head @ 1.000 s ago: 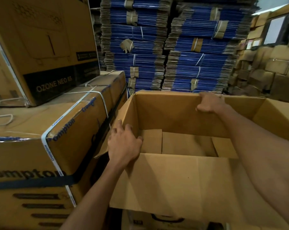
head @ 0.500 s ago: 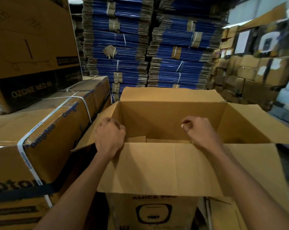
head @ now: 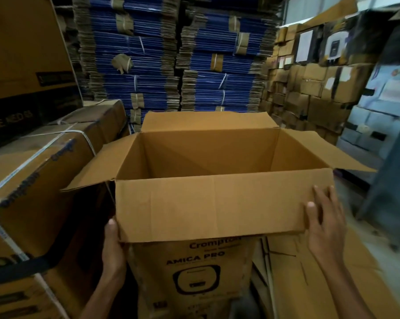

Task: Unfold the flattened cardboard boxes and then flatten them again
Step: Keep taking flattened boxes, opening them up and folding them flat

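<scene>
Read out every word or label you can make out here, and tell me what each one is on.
"Crompton": front of the box, its top clipped by the near flap.
"AMICA PRO": same front, just below.
"NEO 65": black band of the big carton at left, blurred; the letters before it are unreadable.
Too blurred to read: print on the strapped carton, small print around the box's logo, papers on the right stacks.

Flattened cardboard (head: pixel 327 279) flat on grey floor (head: pixel 385 229), right side.
</scene>
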{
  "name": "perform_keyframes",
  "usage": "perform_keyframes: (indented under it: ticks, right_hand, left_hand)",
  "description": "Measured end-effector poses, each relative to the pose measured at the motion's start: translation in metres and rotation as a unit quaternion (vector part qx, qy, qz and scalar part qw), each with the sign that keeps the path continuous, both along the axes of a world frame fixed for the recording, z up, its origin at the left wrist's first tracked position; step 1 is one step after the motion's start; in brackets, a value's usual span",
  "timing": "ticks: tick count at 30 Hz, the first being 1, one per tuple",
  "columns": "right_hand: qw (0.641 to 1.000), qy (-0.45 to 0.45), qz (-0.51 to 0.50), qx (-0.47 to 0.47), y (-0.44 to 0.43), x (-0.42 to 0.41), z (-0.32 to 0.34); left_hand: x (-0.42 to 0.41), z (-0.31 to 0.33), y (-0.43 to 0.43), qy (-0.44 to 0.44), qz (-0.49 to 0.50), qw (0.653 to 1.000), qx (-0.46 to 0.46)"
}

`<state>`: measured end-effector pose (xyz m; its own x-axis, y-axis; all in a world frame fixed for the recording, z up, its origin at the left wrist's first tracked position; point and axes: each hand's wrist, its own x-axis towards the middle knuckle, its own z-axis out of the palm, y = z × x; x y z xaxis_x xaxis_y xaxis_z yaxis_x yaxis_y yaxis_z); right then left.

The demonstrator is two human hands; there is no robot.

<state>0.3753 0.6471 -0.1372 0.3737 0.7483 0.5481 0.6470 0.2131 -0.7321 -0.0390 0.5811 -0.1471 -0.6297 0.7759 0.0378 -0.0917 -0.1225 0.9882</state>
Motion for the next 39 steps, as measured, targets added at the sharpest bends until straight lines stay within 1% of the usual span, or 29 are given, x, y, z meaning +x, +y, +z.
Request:
perform_keyframes:
  ticks: [1, 2, 3, 4, 6, 7, 8, 9, 10, 12, 13, 14, 16, 18, 20, 22, 25, 28, 31, 34, 39]
  right_hand:
    - [0.998, 0.059, 0.004, 0.014, 0.002, 0.006, -0.008]
    - [0.990, 0.134, 0.022, 0.029, 0.004, 0.011, -0.015]
    - [0.969, 0.238, 0.056, 0.041, 0.008, 0.017, -0.021]
    - [0.934, 0.343, 0.089, 0.047, 0.012, 0.022, -0.029]
    - [0.847, 0.520, 0.114, 0.024, 0.016, 0.027, -0.037]
    - [0.810, 0.575, 0.110, 0.010, 0.018, 0.028, -0.039]
    - [0.790, 0.606, 0.096, -0.002, 0.021, 0.028, -0.039]
    - [0.797, 0.598, 0.077, -0.021, 0.025, 0.027, -0.039]
    - [0.821, 0.566, 0.060, -0.046, 0.029, 0.027, -0.041]
    - [0.875, 0.470, 0.058, -0.102, 0.038, 0.026, -0.047]
    - [0.895, 0.420, 0.073, -0.136, 0.041, 0.028, -0.052]
    - [0.905, 0.380, 0.085, -0.172, 0.045, 0.031, -0.059]
    - [0.911, 0.330, 0.091, -0.232, 0.047, 0.034, -0.066]
    - [0.914, 0.301, 0.089, -0.257, 0.047, 0.034, -0.067]
    - [0.922, 0.288, 0.103, -0.239, 0.054, 0.037, -0.065]
    - [0.924, 0.299, 0.123, -0.203, 0.055, 0.036, -0.055]
    - [0.924, 0.315, 0.144, -0.165, 0.058, 0.031, -0.032]
    - [0.931, 0.301, 0.153, -0.140, 0.069, 0.027, -0.006]
    - [0.941, 0.275, 0.153, -0.127, 0.079, 0.028, 0.025]
    - [0.948, 0.253, 0.165, -0.100, 0.088, 0.029, 0.051]
    - [0.952, 0.268, 0.126, -0.082, 0.100, 0.021, 0.078]
  left_hand:
    - [0.002, -0.002, 0.000, -0.056, -0.017, 0.998, -0.017]
    - [0.003, -0.004, 0.001, -0.086, -0.020, 0.996, -0.026]
    - [0.003, -0.006, 0.004, -0.107, -0.014, 0.994, -0.029]
    - [0.001, -0.011, 0.008, -0.120, -0.002, 0.992, -0.026]
    - [-0.002, -0.018, 0.013, -0.130, 0.000, 0.991, -0.011]
    - [-0.004, -0.022, 0.017, -0.118, -0.015, 0.993, -0.004]
    - [-0.005, -0.026, 0.018, -0.093, -0.033, 0.995, -0.010]
    - [-0.007, -0.032, 0.019, -0.061, -0.055, 0.996, -0.025]
    - [-0.009, -0.038, 0.021, -0.022, -0.081, 0.995, -0.053]
    - [-0.014, -0.048, 0.022, 0.044, -0.134, 0.983, -0.117]
    - [-0.019, -0.055, 0.025, 0.058, -0.158, 0.975, -0.143]
    - [-0.024, -0.061, 0.026, 0.063, -0.173, 0.970, -0.157]
    - [-0.026, -0.063, 0.025, 0.064, -0.184, 0.967, -0.164]
    - [-0.020, -0.056, 0.026, 0.064, -0.179, 0.967, -0.172]
    - [-0.014, -0.047, 0.030, 0.044, -0.176, 0.969, -0.165]
    - [-0.009, -0.033, 0.034, 0.031, -0.122, 0.979, -0.162]
    - [-0.007, -0.010, 0.038, 0.062, -0.068, 0.990, -0.109]
    - [-0.014, 0.020, 0.039, 0.089, -0.031, 0.994, -0.062]
    - [-0.021, 0.050, 0.039, 0.132, 0.015, 0.989, -0.058]
    - [-0.019, 0.083, 0.042, 0.143, 0.045, 0.987, -0.052]
    - [-0.014, 0.125, 0.040, 0.164, 0.081, 0.981, -0.060]
